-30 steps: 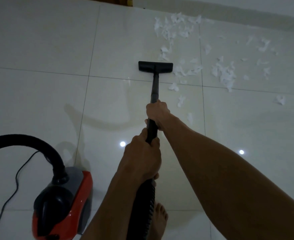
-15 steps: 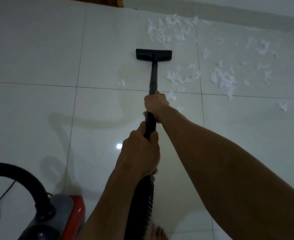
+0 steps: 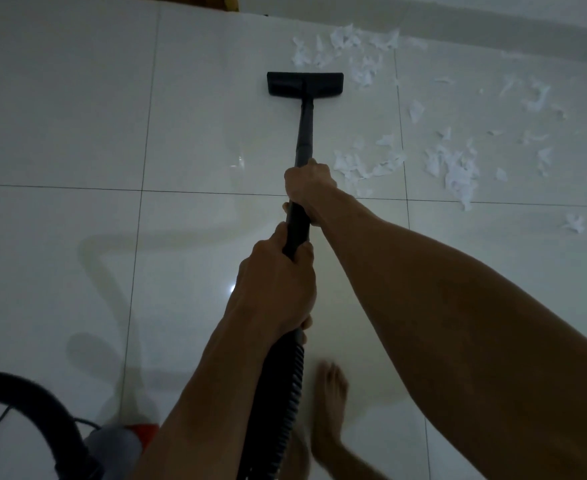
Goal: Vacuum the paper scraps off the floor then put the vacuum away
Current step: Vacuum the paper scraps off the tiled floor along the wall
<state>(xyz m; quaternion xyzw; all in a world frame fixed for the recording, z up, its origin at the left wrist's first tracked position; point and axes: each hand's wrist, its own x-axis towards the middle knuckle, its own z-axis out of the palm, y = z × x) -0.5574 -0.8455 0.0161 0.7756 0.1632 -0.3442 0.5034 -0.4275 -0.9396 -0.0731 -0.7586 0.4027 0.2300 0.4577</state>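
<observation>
Large glossy white floor tiles meet in thin dark grout lines. A small bright light reflection gleams on the dim floor. A pale wall base runs along the far edge, a wooden piece beside it.

black vacuum nozzle beside white scraps (scattered)

We see glossy white floor tiles w/ reflections, a matt black plastic vacuum wand & nozzle, ribbed black hose, thin torn white paper scraps.
</observation>
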